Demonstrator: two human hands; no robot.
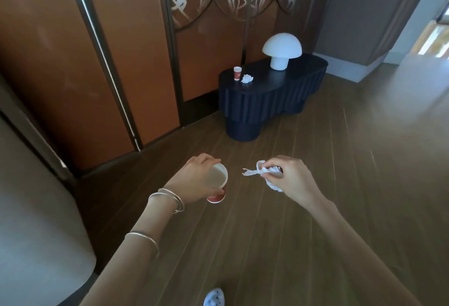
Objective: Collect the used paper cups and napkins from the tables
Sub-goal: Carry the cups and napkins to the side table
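My left hand [194, 180] grips a red paper cup [218, 185] with a white inside, held upright above the wooden floor. My right hand [290, 178] is closed around a crumpled white napkin [261, 172], with a loose end sticking out to the left. Farther ahead stands a dark ribbed side table [286, 82]. On its left end a second red paper cup [237, 73] stands upright, and another crumpled napkin [247, 78] lies just right of it. Both hands are well short of that table.
A white mushroom lamp [281, 50] stands on the table's right part. Orange wall panels [97, 62] run along the left behind the table. A pale rounded seat [36, 208] fills the near left. Wooden floor [340, 160] stretches to the right. A shoe tip [215, 297] shows at the bottom.
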